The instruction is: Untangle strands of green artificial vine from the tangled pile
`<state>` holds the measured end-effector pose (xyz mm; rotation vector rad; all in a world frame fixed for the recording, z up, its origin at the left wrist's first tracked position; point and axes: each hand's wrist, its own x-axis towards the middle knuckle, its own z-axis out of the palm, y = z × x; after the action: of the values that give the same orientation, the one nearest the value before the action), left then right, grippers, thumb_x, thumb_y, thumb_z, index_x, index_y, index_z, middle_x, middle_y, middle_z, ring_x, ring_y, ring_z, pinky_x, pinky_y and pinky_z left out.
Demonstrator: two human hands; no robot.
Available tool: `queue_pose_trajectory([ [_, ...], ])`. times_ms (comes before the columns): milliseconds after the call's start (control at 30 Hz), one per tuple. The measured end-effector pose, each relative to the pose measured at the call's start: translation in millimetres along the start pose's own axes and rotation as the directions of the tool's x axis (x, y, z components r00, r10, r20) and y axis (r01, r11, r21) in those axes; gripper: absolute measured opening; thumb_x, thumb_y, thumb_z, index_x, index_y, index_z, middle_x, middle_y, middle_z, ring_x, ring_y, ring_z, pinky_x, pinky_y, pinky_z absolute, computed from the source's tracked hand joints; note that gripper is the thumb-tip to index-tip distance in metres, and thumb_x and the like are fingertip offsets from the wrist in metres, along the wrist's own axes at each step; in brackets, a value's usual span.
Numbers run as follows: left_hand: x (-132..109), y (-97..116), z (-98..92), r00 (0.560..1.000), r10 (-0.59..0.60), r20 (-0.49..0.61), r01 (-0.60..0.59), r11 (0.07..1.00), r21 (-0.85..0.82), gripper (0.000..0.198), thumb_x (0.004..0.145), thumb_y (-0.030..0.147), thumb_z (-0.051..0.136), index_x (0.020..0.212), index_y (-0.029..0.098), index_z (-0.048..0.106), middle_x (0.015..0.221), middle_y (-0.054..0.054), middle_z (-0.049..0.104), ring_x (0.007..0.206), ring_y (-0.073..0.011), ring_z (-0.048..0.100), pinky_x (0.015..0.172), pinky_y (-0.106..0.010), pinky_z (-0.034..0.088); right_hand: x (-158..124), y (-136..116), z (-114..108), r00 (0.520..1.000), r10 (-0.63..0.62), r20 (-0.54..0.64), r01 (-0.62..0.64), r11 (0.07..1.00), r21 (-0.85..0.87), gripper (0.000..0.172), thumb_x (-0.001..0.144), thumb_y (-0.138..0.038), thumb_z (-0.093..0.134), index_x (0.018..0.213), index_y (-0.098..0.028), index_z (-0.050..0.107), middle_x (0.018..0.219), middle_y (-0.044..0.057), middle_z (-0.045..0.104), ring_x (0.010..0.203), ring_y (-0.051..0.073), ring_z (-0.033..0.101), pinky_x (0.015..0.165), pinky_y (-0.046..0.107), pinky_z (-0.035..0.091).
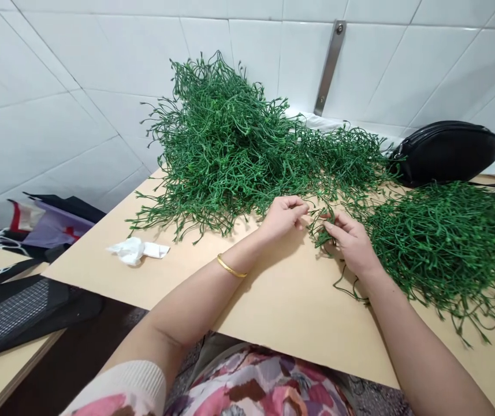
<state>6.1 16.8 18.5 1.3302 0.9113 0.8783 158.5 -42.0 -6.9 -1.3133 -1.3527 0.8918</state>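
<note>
A tall heap of thin green artificial stems (230, 144) with small buds lies at the back of the table, reaching right toward the bag. Another green pile (442, 242) spreads over the table's right side. Between them, my right hand (351, 240) is closed on a small bunch of green stems (322, 228), with loose strands hanging below. My left hand (284, 216), a gold bangle on its wrist, is just left of the bunch. Its thumb and fingertips are pressed together; whatever they pinch is too small to make out.
A crumpled white tissue (132, 251) lies on the wooden table (282, 312) at left. A black bag (450, 151) stands at the back right. A metal bracket (330, 66) is fixed to the tiled wall. Dark and purple fabric items (56, 222) are beyond the left edge.
</note>
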Motion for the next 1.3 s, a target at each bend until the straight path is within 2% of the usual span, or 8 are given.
queue_pose_trajectory([
  [267, 17, 7, -29.3, 0.989, -0.113, -0.092, 0.069, 0.920, -0.387, 0.014, 0.078, 0.026, 0.056, 0.078, 0.012, 0.057, 0.077, -0.007, 0.064, 0.047, -0.0056, 0.056, 0.037, -0.016, 0.024, -1, -7, -7, 0.960, 0.211, 0.186, -0.263, 0.906, 0.331, 0.026, 0.070, -0.034, 0.057, 0.092, -0.020, 0.061, 0.066, 0.001, 0.057, 0.062, 0.016, 0.056, 0.060, 0.032, 0.047],
  [400, 13, 7, -26.1, 0.995, -0.094, -0.033, 0.086, 0.980, -0.181, 0.025, 0.078, 0.029, 0.055, 0.061, 0.012, 0.052, 0.057, -0.002, 0.057, 0.036, -0.0037, 0.042, 0.038, -0.019, 0.021, -1, -9, -7, 0.949, 0.214, 0.232, -0.281, 0.908, 0.310, 0.025, 0.069, -0.036, 0.056, 0.087, -0.020, 0.064, 0.065, 0.002, 0.055, 0.059, 0.015, 0.050, 0.061, 0.034, 0.047],
  [533, 3, 10, -14.8, 0.978, 0.174, -0.119, -0.146, 0.966, 0.211, 0.030, 0.079, 0.032, 0.053, 0.055, 0.014, 0.049, 0.046, 0.003, 0.042, 0.041, -0.0052, 0.038, 0.046, -0.020, 0.029, -1, -8, -6, 0.946, 0.254, 0.201, -0.312, 0.884, 0.349, 0.024, 0.067, -0.034, 0.060, 0.086, -0.020, 0.065, 0.068, 0.002, 0.055, 0.059, 0.014, 0.049, 0.057, 0.031, 0.045],
  [633, -1, 7, -11.3, 0.857, 0.500, -0.122, -0.359, 0.751, 0.554, 0.028, 0.079, 0.028, 0.053, 0.054, 0.015, 0.048, 0.051, 0.002, 0.042, 0.055, -0.0084, 0.043, 0.056, -0.022, 0.034, -1, -6, -4, 0.953, 0.237, 0.189, -0.288, 0.903, 0.319, 0.023, 0.069, -0.033, 0.059, 0.087, -0.020, 0.064, 0.069, 0.001, 0.054, 0.061, 0.013, 0.048, 0.055, 0.028, 0.043],
  [733, -3, 1, -8.6, 0.699, 0.712, 0.066, -0.561, 0.489, 0.667, 0.027, 0.082, 0.028, 0.048, 0.058, 0.015, 0.049, 0.059, 0.000, 0.046, 0.061, -0.0095, 0.044, 0.060, -0.023, 0.037, -1, -4, -4, 0.968, 0.176, 0.179, -0.212, 0.955, 0.206, 0.020, 0.073, -0.035, 0.056, 0.088, -0.020, 0.061, 0.066, -0.002, 0.047, 0.060, 0.011, 0.044, 0.054, 0.024, 0.040],
  [1000, -20, 1, 7.5, 0.414, 0.806, 0.422, -0.759, 0.050, 0.649, 0.020, 0.085, 0.018, 0.038, 0.096, 0.015, 0.055, 0.103, -0.012, 0.059, 0.102, -0.0178, 0.052, 0.083, -0.031, 0.043, -2, -4, -3, 0.977, -0.046, 0.208, 0.083, 0.981, -0.174, 0.017, 0.078, -0.032, 0.050, 0.067, -0.019, 0.049, 0.058, -0.003, 0.042, 0.058, 0.011, 0.039, 0.054, 0.025, 0.034],
  [1133, -16, 1, 6.3, 0.577, 0.563, 0.592, -0.696, -0.041, 0.717, 0.022, 0.084, 0.016, 0.037, 0.093, 0.016, 0.058, 0.096, -0.009, 0.063, 0.112, -0.0238, 0.047, 0.100, -0.046, 0.029, -5, -6, -1, 0.964, -0.022, 0.266, 0.079, 0.975, -0.207, 0.017, 0.076, -0.029, 0.049, 0.064, -0.017, 0.050, 0.056, -0.003, 0.044, 0.053, 0.009, 0.036, 0.049, 0.024, 0.031],
  [1300, -1, -5, -7.8, 0.804, 0.387, 0.452, -0.557, 0.221, 0.801, 0.028, 0.087, 0.029, 0.035, 0.079, 0.015, 0.059, 0.074, -0.006, 0.059, 0.070, -0.0141, 0.052, 0.074, -0.030, 0.040, -2, -5, -9, 0.992, -0.098, 0.077, 0.115, 0.963, -0.244, 0.021, 0.079, -0.030, 0.050, 0.091, -0.016, 0.061, 0.071, 0.000, 0.056, 0.063, 0.012, 0.049, 0.058, 0.025, 0.040],
])
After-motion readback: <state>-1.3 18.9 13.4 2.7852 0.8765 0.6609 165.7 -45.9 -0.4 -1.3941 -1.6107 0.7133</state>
